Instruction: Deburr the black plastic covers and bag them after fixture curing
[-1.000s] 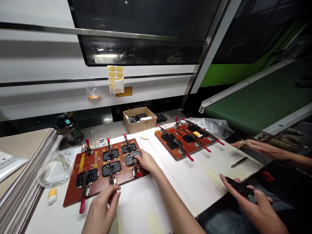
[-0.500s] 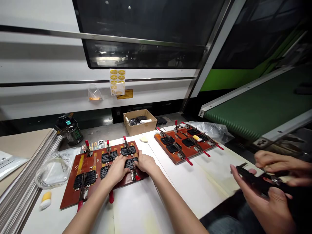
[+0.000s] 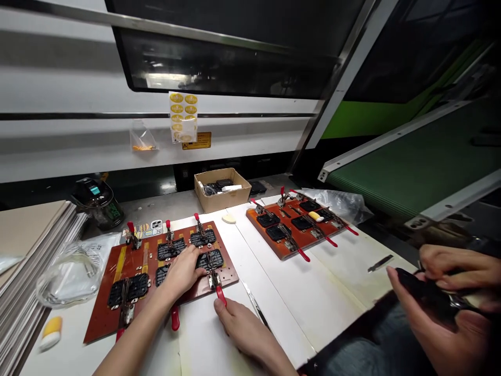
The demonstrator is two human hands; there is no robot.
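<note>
A red-brown fixture board (image 3: pixel 117 313) lies in front of me with several black plastic parts clamped under red-handled toggle clamps. My left hand (image 3: pixel 180 271) rests palm down on a black part (image 3: pixel 210 258) near the board's middle, fingers lying flat. My right hand (image 3: pixel 238 326) is on the white table just below the board, its fingertips closed on the red clamp handle (image 3: pixel 221 295) at the board's near right corner. A thin dark blade (image 3: pixel 256 308) lies on the table beside that hand.
A second fixture board (image 3: pixel 285 249) lies farther right. Another person's hands (image 3: pixel 450 297) hold a black part at the right edge. A cardboard box (image 3: pixel 222 190), a clear plastic bag (image 3: pixel 74 269), stacked grey sheets (image 3: pixel 27 271) and a green conveyor (image 3: pixel 415 162) surround the table.
My right hand has left the black part and dropped to the red clamp handle at the board's near edge. My left hand stays on the board. The view tilted slightly.
</note>
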